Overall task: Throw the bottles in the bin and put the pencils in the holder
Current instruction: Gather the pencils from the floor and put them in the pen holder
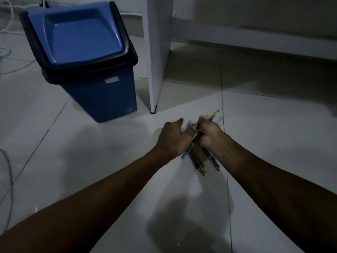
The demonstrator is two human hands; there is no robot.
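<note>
The floor (94, 161) is pale glossy tile with thin dark grout lines, dimly lit, and it carries the arms' shadows below the hands. Up and to the left of the hands stands a blue bin (98, 95) with a black rim and a closed blue swing lid (80, 33). Just above the hands a white furniture panel (156, 52) comes down to the floor beside the bin, with a low white rail running off to the right behind it. Grey cables (7, 179) trail along the left edge, cut off by the frame.

Both hands are close together over a bundle of pencils (197, 161). The right hand (209, 135) is closed around the bundle; the left hand (173, 137) touches it with fingers loosely curled, and its grip is hard to make out. The pencils' middle is hidden by the hands, with ends showing above and below. Their count is unclear through blur.
</note>
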